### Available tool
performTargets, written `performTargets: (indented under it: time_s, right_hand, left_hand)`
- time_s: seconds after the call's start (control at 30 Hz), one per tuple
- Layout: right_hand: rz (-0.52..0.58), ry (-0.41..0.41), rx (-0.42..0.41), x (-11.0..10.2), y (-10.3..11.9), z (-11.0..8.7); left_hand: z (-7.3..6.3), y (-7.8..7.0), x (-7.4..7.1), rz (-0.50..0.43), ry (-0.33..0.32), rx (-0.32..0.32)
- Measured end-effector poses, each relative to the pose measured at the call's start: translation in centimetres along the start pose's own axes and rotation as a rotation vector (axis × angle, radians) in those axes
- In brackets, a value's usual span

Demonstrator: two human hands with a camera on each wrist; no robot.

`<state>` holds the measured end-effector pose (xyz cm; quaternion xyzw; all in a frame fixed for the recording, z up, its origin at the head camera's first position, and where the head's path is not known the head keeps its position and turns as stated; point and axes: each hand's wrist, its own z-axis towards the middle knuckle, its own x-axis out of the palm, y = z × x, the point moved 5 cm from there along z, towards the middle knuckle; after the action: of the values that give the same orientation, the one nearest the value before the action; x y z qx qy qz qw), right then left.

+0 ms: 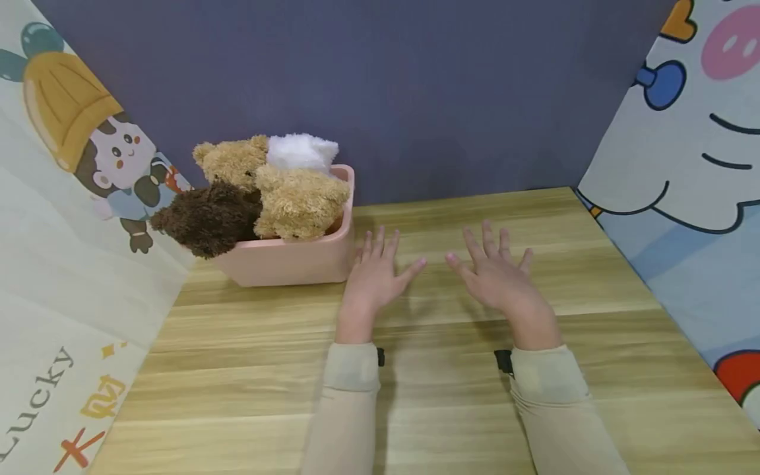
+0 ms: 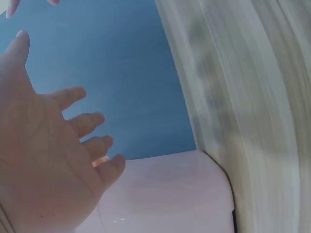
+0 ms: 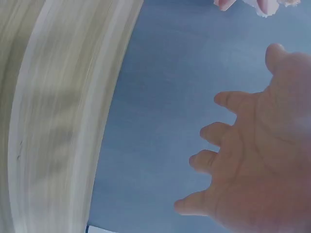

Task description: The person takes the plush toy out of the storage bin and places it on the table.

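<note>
My left hand (image 1: 374,280) is spread with fingers straight, just right of a pink bin (image 1: 291,262); whether it touches the bin's side I cannot tell. To its right my right hand (image 1: 499,280) is spread too, holding nothing. Plush toys fill the bin: a dark brown one (image 1: 210,218) leaning over the front left rim, a tan one (image 1: 234,161) behind it, a light tan one (image 1: 303,201) at the front right and a white one (image 1: 303,152) at the back. In the left wrist view, the bin's pink wall (image 2: 165,194) shows beyond the left palm (image 2: 43,150).
The wood-grain table (image 1: 439,409) runs back to a dark blue-grey panel (image 1: 415,99). Cartoon-printed sheets stand at both sides, the left one (image 1: 59,264) close to the bin and the right one (image 1: 683,145) along the table's right edge.
</note>
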<state>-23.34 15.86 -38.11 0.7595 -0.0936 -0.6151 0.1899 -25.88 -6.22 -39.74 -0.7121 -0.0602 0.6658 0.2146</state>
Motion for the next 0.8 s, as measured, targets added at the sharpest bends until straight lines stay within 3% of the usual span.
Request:
performTargets:
  time_s: [0.1,0.2,0.27,0.33,0.4,0.43,0.53,0.6,0.63,0.7,0.73,0.8]
  right_hand:
    - [0.000,0.002,-0.005,-0.1,0.3,0.2]
    - [0.015,-0.004,-0.020,-0.4,0.9,0.7]
    - [0.020,-0.007,-0.039,-0.8,1.7,1.2]
    - [0.012,-0.001,-0.064,-1.1,2.9,2.0]
    - [-0.004,0.004,-0.097,-1.5,4.6,3.0]
    - [-0.008,0.004,-0.114,-1.7,5.6,3.5]
    - [0.011,-0.026,-0.166,-2.2,8.6,5.1]
    - [0.049,-0.048,-0.196,-2.2,10.4,6.1]
    - [0.072,-0.057,-0.210,-2.0,11.1,6.6]
    - [0.111,-0.061,-0.230,-1.3,12.5,7.6]
    - [0.141,-0.052,-0.239,-0.7,13.1,8.1]
    - [0.216,-0.028,-0.243,0.5,14.2,9.0]
  left_hand:
    - [-0.4,0.1,-0.3,-0.106,0.049,0.027]
    - [-1.4,0.3,-1.7,-0.270,0.129,0.076]
    - [-2.3,0.4,-3.4,-0.378,0.166,0.134]
    - [-3.3,0.6,-6.0,-0.449,0.146,0.209]
    - [-4.6,1.0,-9.3,-0.480,0.033,0.279]
    - [-5.1,1.3,-11.1,-0.482,-0.069,0.320]
    - [-6.9,3.3,-16.6,-0.459,-0.495,0.379]
    - [-8.1,5.7,-19.5,-0.446,-0.777,0.373]
    - [-8.7,7.1,-20.5,-0.462,-0.877,0.351]
    - [-9.6,10.3,-21.9,-0.508,-0.989,0.288]
    - [-10.0,12.0,-22.2,-0.529,-1.010,0.246]
    - [-10.6,15.6,-22.1,-0.589,-0.989,0.127]
